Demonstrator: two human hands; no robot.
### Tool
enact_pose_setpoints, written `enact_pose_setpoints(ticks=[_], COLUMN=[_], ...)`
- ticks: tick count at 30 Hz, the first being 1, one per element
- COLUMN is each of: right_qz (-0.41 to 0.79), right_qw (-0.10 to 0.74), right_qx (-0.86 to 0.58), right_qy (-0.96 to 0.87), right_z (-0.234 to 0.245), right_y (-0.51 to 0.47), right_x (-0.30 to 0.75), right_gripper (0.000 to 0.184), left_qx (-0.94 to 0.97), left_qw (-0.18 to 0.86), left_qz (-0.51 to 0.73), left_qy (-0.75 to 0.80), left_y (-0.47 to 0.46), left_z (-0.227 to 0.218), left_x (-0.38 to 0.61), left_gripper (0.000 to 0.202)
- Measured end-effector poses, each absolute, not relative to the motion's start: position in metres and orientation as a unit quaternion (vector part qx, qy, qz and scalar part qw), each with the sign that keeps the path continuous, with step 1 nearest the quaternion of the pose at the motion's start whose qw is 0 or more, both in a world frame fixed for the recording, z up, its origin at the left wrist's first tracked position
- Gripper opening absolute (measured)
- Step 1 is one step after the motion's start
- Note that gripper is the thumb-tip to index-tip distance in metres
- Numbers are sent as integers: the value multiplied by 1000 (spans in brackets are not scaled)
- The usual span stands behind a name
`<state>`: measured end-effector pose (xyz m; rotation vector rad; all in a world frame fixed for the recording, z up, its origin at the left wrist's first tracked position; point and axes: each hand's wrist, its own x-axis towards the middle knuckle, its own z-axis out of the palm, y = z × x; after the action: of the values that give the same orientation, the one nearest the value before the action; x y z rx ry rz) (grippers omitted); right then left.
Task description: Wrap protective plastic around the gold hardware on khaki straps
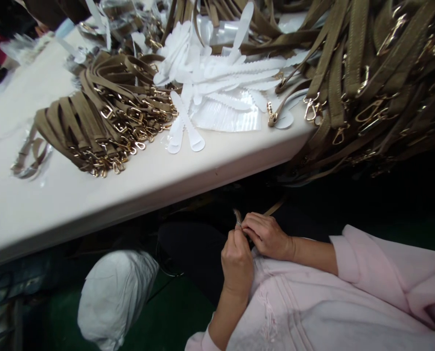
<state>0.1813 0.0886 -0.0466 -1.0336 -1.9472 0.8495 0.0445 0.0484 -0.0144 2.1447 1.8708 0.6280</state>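
My left hand [236,258] is closed at my lap, thumb and fingers pinched on a narrow brown strap [238,216] whose end sticks up above the fingertips. Right beside it, my right hand [267,236] also pinches the strap, its fingertips meeting those of the left. A tan length of strap shows behind the right hand and runs off into the dark. The part between my fingers is hidden, so I cannot see a clasp there. Both hands are below the table edge, in front of my pink top.
On the white table [159,187] lie bundled brown straps [71,129] with gold clasps. White plastic strips [224,85] are heaped beside them. More straps [356,58] hang over the table's right end. A white cloth-covered stool [115,297] stands lower left. Part of another person shows far left.
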Motion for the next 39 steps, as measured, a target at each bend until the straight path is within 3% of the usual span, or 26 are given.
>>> enact_pose_setpoints(ticks=[3, 5, 8, 16, 25, 31, 35, 39], right_qz=[296, 271, 255, 271, 254, 386, 454, 455], right_qw=[372, 380, 408, 465, 453, 445, 438, 428], right_qx=[-399, -398, -407, -414, -437, -411, -370, -329], right_qy=[-784, -790, -777, -734, -734, -696, -683, -708], right_z=[-50, -48, -42, -33, -28, -24, -28, -31], right_y=[91, 93, 95, 98, 98, 101, 100, 96], right_x=[184, 184, 183, 185, 183, 183, 187, 193], right_gripper=[19, 19, 19, 12, 10, 7, 6, 10], left_qx=[619, 476, 320, 221, 189, 68, 125, 273], left_qw=[312, 453, 538, 551, 566, 633, 646, 562], left_qz=[275, 343, 419, 511, 537, 559, 500, 429], left_qy=[666, 672, 658, 622, 597, 531, 563, 652], left_y=[56, 61, 65, 65, 60, 61, 61, 55], left_z=[-15, -16, -16, -10, -6, 2, 4, 4], left_x=[40, 39, 43, 53, 56, 54, 44, 36], left_gripper=[16, 24, 39, 37, 34, 40, 41, 34])
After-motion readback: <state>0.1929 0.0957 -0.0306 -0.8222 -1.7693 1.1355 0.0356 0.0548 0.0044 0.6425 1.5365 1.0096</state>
